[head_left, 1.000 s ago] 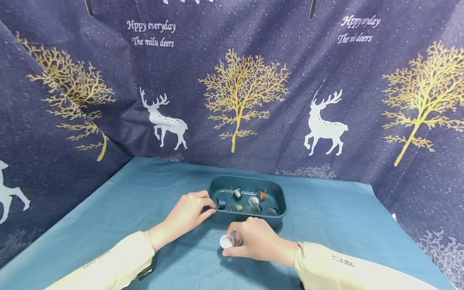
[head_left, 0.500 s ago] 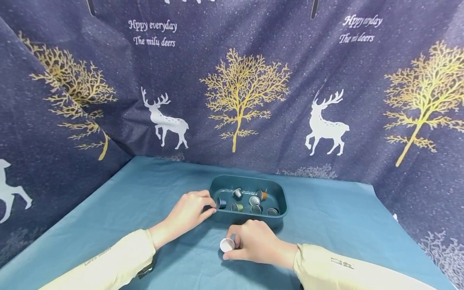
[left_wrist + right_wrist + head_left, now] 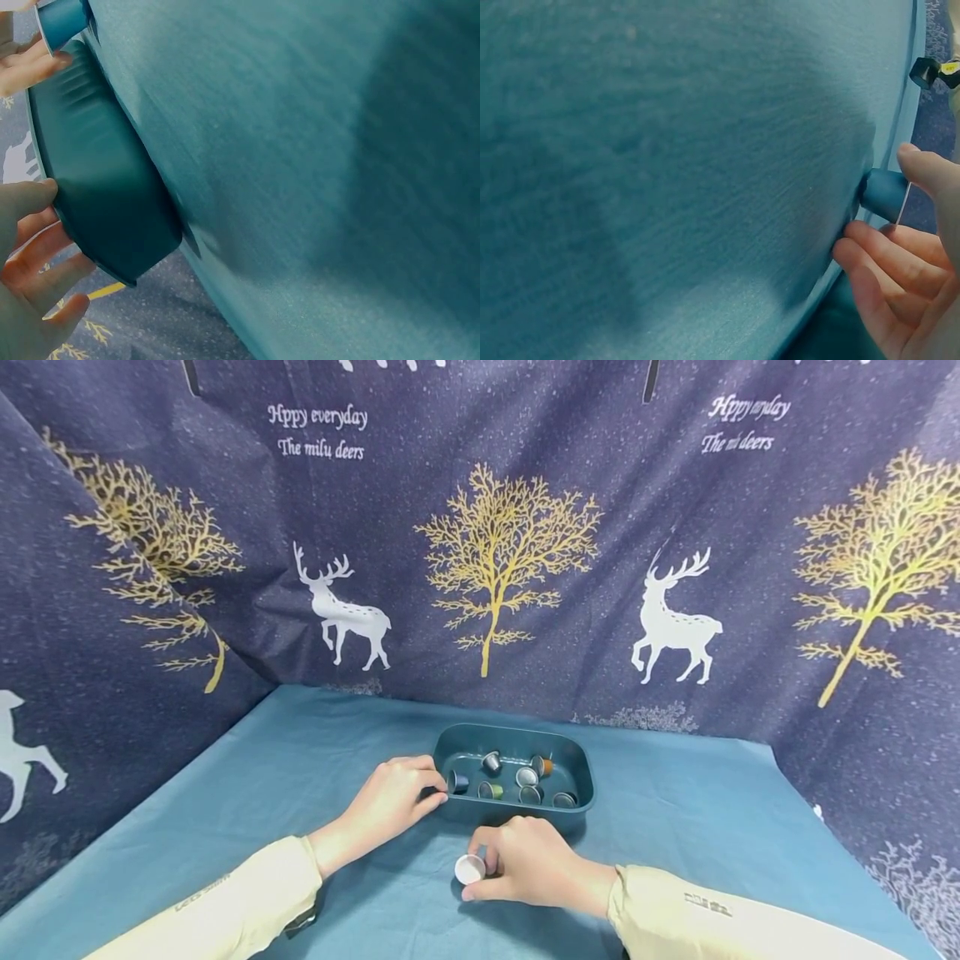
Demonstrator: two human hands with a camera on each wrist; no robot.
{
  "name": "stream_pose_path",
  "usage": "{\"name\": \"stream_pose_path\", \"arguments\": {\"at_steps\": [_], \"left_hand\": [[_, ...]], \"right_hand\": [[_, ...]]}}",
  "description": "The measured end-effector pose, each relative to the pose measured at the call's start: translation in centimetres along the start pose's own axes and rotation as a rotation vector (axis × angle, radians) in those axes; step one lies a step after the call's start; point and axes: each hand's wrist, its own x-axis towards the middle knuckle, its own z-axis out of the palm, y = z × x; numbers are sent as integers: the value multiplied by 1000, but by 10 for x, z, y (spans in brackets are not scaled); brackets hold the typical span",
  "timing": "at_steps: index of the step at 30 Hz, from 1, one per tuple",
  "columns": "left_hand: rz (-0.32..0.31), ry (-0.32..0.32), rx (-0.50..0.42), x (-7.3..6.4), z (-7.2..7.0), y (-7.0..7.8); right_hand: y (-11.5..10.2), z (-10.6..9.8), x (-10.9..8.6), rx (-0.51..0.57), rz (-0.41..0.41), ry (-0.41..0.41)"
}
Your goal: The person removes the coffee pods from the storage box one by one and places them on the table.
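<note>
In the head view a dark green rectangular tub [image 3: 517, 814] with rounded corners holds several coffee capsules. My left hand [image 3: 393, 793] pinches its near left corner; in the left wrist view the thumb [image 3: 37, 193] lies on the outer side of the rim and fingers reach past it. In front of the tub my right hand [image 3: 528, 864] holds a coffee capsule [image 3: 470, 869] between thumb and fingers, its white lid facing up. The right wrist view shows that capsule's blue body [image 3: 885, 193] from the side, its base right at the cloth.
Inside the tub lie a dark blue capsule [image 3: 457, 782], a green one [image 3: 491, 790], an orange one [image 3: 542, 766] and several silver or dark ones. A blue-green cloth [image 3: 352, 727] covers the table. Behind stands a navy curtain [image 3: 420, 635] with deer and trees.
The right hand has come very slightly lower in the head view with the capsule still held. The left hand stays on the tub's rim, and the tub's capsules look the same.
</note>
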Motion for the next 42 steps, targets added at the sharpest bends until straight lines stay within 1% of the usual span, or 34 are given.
{"name": "stream_pose_path", "arguments": {"at_steps": [5,14,26,30,37,42], "left_hand": [[7,5,-3,1,-1,0],[3,0,5,0,-1,1],[-7,-2,11,-1,1,1],[-4,5,8,-1,1,1],[-9,7,13,0,1,1],[-16,3,14,0,2,1]], "right_hand": [[3,-1,-1,-1,3,5],[5,-4,-4,6,19,1],[6,-7,-8,79,82,1],[8,-12,-9,101,95,-3],[10,-22,-9,203,138,-20],[10,-32,-7,231,149,-22]]}}
